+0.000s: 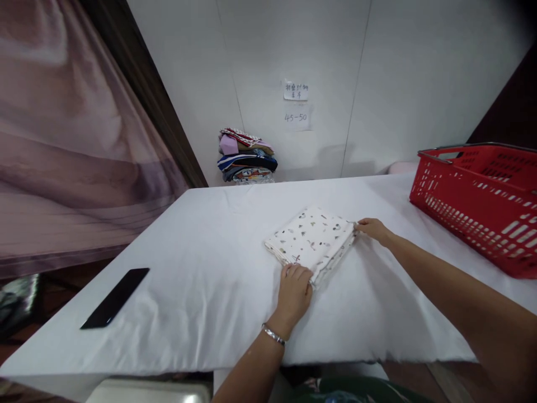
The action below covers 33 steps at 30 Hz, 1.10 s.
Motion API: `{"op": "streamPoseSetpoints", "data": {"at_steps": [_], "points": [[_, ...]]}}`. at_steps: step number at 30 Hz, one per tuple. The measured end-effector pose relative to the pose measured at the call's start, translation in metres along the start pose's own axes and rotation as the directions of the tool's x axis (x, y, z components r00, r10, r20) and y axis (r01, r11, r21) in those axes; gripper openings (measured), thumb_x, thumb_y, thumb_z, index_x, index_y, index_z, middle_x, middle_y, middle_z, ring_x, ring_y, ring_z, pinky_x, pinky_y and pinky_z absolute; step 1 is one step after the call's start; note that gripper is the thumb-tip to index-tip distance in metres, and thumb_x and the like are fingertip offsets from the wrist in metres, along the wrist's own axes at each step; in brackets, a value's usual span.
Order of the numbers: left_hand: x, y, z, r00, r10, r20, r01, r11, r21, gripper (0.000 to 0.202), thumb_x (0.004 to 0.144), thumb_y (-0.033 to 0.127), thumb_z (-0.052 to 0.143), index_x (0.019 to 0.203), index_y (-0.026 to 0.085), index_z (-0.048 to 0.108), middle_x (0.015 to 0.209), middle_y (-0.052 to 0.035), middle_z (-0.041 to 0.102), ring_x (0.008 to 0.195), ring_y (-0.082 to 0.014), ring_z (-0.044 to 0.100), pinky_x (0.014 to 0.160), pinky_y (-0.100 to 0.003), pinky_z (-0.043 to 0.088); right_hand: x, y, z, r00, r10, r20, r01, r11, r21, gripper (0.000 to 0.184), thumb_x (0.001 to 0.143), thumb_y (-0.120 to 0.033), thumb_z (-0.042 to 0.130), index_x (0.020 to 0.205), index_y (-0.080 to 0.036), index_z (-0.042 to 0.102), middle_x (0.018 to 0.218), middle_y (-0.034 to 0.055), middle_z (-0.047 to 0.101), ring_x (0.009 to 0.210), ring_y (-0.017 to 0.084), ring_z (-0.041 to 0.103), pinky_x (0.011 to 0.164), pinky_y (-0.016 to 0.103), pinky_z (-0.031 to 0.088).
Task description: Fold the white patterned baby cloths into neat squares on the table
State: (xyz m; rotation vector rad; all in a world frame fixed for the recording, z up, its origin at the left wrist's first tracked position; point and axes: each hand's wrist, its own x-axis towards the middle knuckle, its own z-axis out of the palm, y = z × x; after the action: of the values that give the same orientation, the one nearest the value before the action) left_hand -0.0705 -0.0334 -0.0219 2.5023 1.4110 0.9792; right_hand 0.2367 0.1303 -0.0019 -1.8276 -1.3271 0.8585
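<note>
A white cloth (pixel 312 235) with a small scattered print lies folded in several layers on the table, turned at an angle. At its near corner my left hand (pixel 295 288), with a silver bracelet at the wrist, has its fingers curled over the edge. My right hand (pixel 372 229) pinches the cloth's right corner between thumb and fingers. The layered edges show along the near right side, between both hands. The underside of the cloth is hidden.
A white tablecloth (pixel 201 252) covers the table. At the right stands a red plastic basket (pixel 474 196). A black phone-like slab (pixel 116 296) lies at the left. Behind the table is a stack of folded fabrics (pixel 247 159). A pink curtain (pixel 84 140) hangs left; paper notes (pixel 296 90) are on the wall.
</note>
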Motion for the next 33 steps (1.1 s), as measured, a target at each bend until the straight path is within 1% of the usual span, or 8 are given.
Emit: {"op": "streamPoseSetpoints", "data": {"at_steps": [11, 14, 17, 21, 25, 27, 28, 33], "points": [[0.0, 0.002, 0.001, 0.999, -0.031, 0.018, 0.031, 1.0, -0.003, 0.029, 0.071, 0.004, 0.051, 0.094, 0.021, 0.055, 0.096, -0.0021, 0.062, 0.099, -0.019, 0.051, 0.098, -0.041, 0.032, 0.002, 0.014, 0.007, 0.995, -0.009, -0.098, -0.003, 0.992, -0.126, 0.015, 0.062, -0.024, 0.064, 0.072, -0.013, 0.06, 0.053, 0.0026, 0.057, 0.051, 0.015, 0.055, 0.043, 0.023, 0.039], [-0.001, 0.002, 0.001, 0.999, -0.051, 0.013, 0.052, 0.999, -0.016, 0.03, 0.071, 0.005, 0.051, 0.095, 0.022, 0.056, 0.096, -0.0021, 0.062, 0.1, -0.0189, 0.051, 0.098, -0.041, 0.032, -0.001, 0.014, 0.005, 0.988, -0.104, -0.118, 0.076, 0.972, -0.222, 0.016, 0.062, -0.024, 0.063, 0.073, -0.013, 0.061, 0.059, 0.0062, 0.06, 0.057, 0.021, 0.058, 0.049, 0.031, 0.045], [-0.001, 0.002, 0.0, 0.999, -0.054, 0.008, 0.054, 0.998, -0.029, 0.031, 0.073, 0.005, 0.05, 0.097, 0.023, 0.056, 0.096, -0.002, 0.062, 0.1, -0.0189, 0.051, 0.098, -0.041, 0.032, -0.016, 0.005, 0.004, 0.945, -0.305, -0.118, 0.255, 0.913, -0.318, 0.027, 0.067, -0.025, 0.058, 0.091, -0.011, 0.062, 0.089, 0.0164, 0.063, 0.082, 0.03, 0.059, 0.068, 0.045, 0.048], [-0.002, 0.001, 0.0, 0.999, -0.036, -0.027, 0.035, 0.999, -0.04, 0.032, 0.073, 0.006, 0.053, 0.1, 0.024, 0.057, 0.103, -0.0012, 0.06, 0.104, -0.0178, 0.048, 0.095, -0.038, 0.034, -0.069, -0.011, 0.02, 0.773, -0.623, 0.119, 0.625, 0.718, -0.307, 0.035, 0.079, -0.032, 0.05, 0.11, -0.019, 0.057, 0.119, 0.0132, 0.055, 0.11, 0.028, 0.049, 0.089, 0.044, 0.044], [-0.002, 0.0, -0.001, 0.997, -0.042, -0.059, 0.041, 0.999, -0.024, 0.032, 0.075, 0.009, 0.054, 0.102, 0.025, 0.058, 0.1, -0.0015, 0.059, 0.102, -0.0177, 0.048, 0.092, -0.037, 0.036, -0.128, -0.021, 0.053, 0.452, -0.783, 0.427, 0.888, 0.443, -0.127, 0.037, 0.079, -0.036, 0.057, 0.114, -0.025, 0.056, 0.119, 0.0064, 0.057, 0.115, 0.023, 0.048, 0.098, 0.041, 0.039], [-0.001, 0.001, -0.002, 0.997, -0.051, -0.054, 0.05, 0.999, -0.022, 0.029, 0.076, 0.012, 0.054, 0.102, 0.024, 0.058, 0.096, -0.002, 0.059, 0.099, -0.0181, 0.049, 0.092, -0.038, 0.036, -0.143, -0.023, 0.068, 0.286, -0.825, 0.488, 0.955, 0.285, -0.079, 0.044, 0.082, -0.03, 0.055, 0.125, -0.022, 0.048, 0.123, 0.0094, 0.054, 0.118, 0.025, 0.045, 0.097, 0.045, 0.038], [-0.001, 0.001, -0.002, 0.997, -0.059, -0.051, 0.058, 0.998, -0.026, 0.027, 0.077, 0.013, 0.054, 0.102, 0.024, 0.057, 0.095, -0.0022, 0.059, 0.097, -0.0185, 0.05, 0.092, -0.038, 0.036, -0.147, -0.023, 0.073, 0.238, -0.836, 0.494, 0.97, 0.231, -0.076, 0.046, 0.083, -0.026, 0.053, 0.128, -0.021, 0.044, 0.123, 0.0109, 0.054, 0.117, 0.025, 0.045, 0.096, 0.046, 0.039], [0.0, 0.001, -0.005, 0.991, -0.121, -0.052, 0.118, 0.992, -0.052, 0.027, 0.078, 0.016, 0.054, 0.104, 0.022, 0.053, 0.093, -0.0025, 0.06, 0.096, -0.0193, 0.052, 0.094, -0.04, 0.034, -0.145, -0.02, 0.086, 0.251, -0.889, 0.384, 0.968, 0.218, -0.128, 0.044, 0.084, -0.016, 0.045, 0.128, -0.02, 0.04, 0.115, 0.0119, 0.057, 0.109, 0.024, 0.051, 0.09, 0.045, 0.043]]}}
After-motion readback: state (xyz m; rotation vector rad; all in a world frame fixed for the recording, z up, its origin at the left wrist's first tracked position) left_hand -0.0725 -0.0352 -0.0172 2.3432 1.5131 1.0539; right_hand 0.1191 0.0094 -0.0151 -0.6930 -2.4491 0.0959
